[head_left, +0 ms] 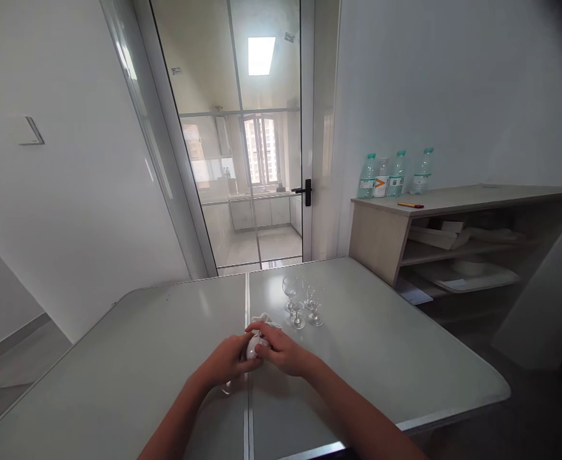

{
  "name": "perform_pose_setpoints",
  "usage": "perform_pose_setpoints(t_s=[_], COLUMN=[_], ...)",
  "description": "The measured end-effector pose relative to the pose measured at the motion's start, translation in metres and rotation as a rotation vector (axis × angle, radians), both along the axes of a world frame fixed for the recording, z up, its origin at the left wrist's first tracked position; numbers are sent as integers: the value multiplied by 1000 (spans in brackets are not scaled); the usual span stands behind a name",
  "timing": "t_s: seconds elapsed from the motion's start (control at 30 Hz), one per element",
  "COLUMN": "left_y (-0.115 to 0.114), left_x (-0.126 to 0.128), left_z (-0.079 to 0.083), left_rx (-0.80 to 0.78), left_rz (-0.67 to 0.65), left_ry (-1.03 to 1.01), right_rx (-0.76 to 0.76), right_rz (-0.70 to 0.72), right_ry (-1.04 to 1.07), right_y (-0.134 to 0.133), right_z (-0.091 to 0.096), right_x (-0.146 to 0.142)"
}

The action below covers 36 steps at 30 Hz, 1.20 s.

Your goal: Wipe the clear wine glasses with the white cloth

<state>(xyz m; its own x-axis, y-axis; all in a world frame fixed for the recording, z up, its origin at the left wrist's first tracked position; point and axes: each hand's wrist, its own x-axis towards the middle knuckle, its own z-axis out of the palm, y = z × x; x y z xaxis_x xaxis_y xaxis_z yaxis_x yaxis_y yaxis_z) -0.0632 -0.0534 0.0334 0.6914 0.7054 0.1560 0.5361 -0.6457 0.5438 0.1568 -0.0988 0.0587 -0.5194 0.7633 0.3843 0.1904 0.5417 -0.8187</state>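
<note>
Near the table's middle seam my two hands meet around a small stemmed glass (253,349) whose bowl looks white from a cloth inside it. My left hand (230,359) is closed around the bowl from the left. A clear glass foot (227,388) shows below my left wrist, apparently the same glass, tilted. My right hand (281,350) is closed over the rim, its fingers pressing the white cloth (263,317), part of which bunches out beyond the fingertips. Several clear stemmed glasses (298,313) stand upright just beyond my right hand. My fingers partly hide the held glass.
The pale table (381,358) has a metal-edged seam down its middle. At the right stands a wooden shelf unit (381,236) with several bottles (396,174) and an orange pen-like object (410,205) on top. A glass door (257,160) is behind the table.
</note>
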Motion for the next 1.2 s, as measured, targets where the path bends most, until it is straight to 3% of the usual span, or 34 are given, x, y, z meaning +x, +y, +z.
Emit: perform_pose_setpoints(t_s=[0.17,0.3,0.47,0.6,0.7,0.83,0.9,1.03,1.2], left_y=[2,1,-4,-4,0,5,6,3,-2], left_x=[2,-2,2,5,1,-3,-2,0,-1], left_z=[2,5,18,25,20,7,1,-4,-4], left_rx=[-422,-520,-552,-418,-271,206,411,604,661], left_rz=[-22,-49,-94,-57,1,154,140,8,-116], left_ry=[-268,-409,-446,-408,-340,-129,-6,119,118], right_rx=[20,-41,-4,207,397,466,457,340,67], right_rz=[-62,-86,-352,-483,-609,-729,-658,-312,-229], right_ry=[97,190,279,214,212,279,224,-39,-30], right_y=[0,1,7,10,11,13,12,9,12], right_z=[4,0,-8,-16,-21,-21,-17,-6,-3], right_x=[0,-2,-3,-4,-2,7,10,7,4])
